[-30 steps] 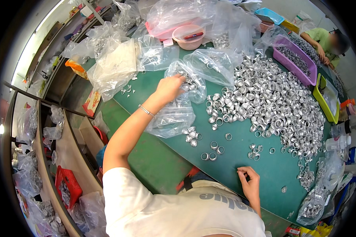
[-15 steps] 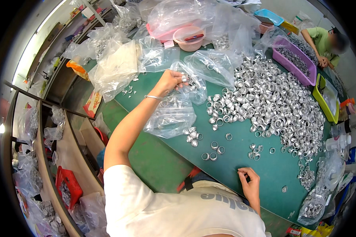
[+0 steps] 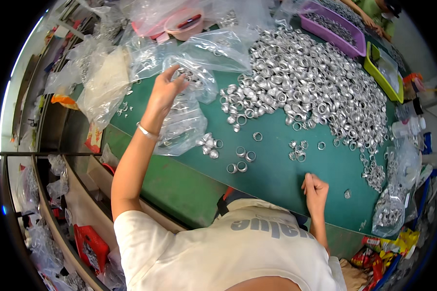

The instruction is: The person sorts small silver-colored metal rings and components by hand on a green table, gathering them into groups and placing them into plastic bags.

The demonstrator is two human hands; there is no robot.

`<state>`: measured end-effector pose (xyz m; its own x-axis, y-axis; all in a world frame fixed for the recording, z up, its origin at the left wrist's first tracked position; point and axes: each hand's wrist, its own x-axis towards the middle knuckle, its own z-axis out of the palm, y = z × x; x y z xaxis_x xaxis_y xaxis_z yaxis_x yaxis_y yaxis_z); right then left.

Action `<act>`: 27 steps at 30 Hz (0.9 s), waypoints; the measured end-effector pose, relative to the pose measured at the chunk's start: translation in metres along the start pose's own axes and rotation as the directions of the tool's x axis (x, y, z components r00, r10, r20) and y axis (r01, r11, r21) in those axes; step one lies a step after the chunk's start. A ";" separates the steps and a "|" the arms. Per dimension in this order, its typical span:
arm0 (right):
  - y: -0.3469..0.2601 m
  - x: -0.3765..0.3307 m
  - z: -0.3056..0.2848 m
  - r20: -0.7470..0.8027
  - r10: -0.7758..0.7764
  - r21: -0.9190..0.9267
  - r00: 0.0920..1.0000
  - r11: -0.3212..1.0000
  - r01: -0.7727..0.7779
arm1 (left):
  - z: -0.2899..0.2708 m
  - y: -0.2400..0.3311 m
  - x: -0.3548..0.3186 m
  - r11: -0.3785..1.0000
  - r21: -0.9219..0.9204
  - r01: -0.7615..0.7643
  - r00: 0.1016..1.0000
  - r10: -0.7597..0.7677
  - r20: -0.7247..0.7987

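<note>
My left hand [image 3: 164, 91] reaches forward across the green table [image 3: 277, 186], and its fingers grip a clear plastic bag [image 3: 199, 83] with a few silver rings inside. A second, flatter clear bag [image 3: 182, 128] lies just under my wrist, which wears a thin bracelet. My right hand [image 3: 315, 190] rests on the table close to my body with its fingers curled; whether it holds a ring is hidden. A few loose silver rings [image 3: 240, 159] lie between my hands. A large heap of silver rings [image 3: 301, 82] spreads over the far right of the table.
A purple tray [image 3: 332, 26] and a yellow-green tray [image 3: 381, 72] stand at the far right, where another person's arm [image 3: 369, 17] works. A pink container [image 3: 184, 24] and several plastic bags crowd the back left. A filled bag of rings [image 3: 388, 213] lies near right. Shelves [image 3: 48, 160] run along the left.
My left hand has shifted a little along the clear bag and lifted its edge. My right hand has stayed in place near the table's front edge.
</note>
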<state>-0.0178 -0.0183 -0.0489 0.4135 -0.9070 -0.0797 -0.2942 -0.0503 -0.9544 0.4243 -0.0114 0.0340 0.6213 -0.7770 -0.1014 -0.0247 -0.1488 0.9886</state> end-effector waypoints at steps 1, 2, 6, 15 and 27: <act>-0.007 0.005 0.002 -0.074 -0.015 -0.065 0.997 0.998 0.010 | 0.000 0.000 -0.006 1.000 -0.023 0.012 1.000 -0.012 0.013; -0.015 0.012 0.003 -0.141 -0.041 -0.129 0.989 0.991 0.023 | -0.002 0.002 -0.012 0.999 -0.045 0.021 1.000 -0.020 0.019; -0.033 0.035 0.006 -0.067 -0.263 -0.463 0.962 0.863 0.203 | 0.026 0.027 -0.071 0.992 0.094 -0.089 0.972 0.066 0.224; -0.005 0.054 0.022 0.265 -0.368 -0.589 0.891 0.670 0.452 | 0.127 -0.037 -0.179 0.859 0.297 -0.416 0.780 0.170 0.602; -0.008 0.063 -0.026 0.059 -0.322 -0.603 0.945 0.743 0.291 | 0.235 -0.071 -0.139 0.589 0.440 -0.678 0.723 0.428 0.541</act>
<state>-0.0115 -0.0859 -0.0393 0.5361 -0.8161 0.2155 -0.6180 -0.5534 -0.5584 0.1558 -0.0362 -0.0478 0.0148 -0.9570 0.2896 -0.7801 0.1701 0.6020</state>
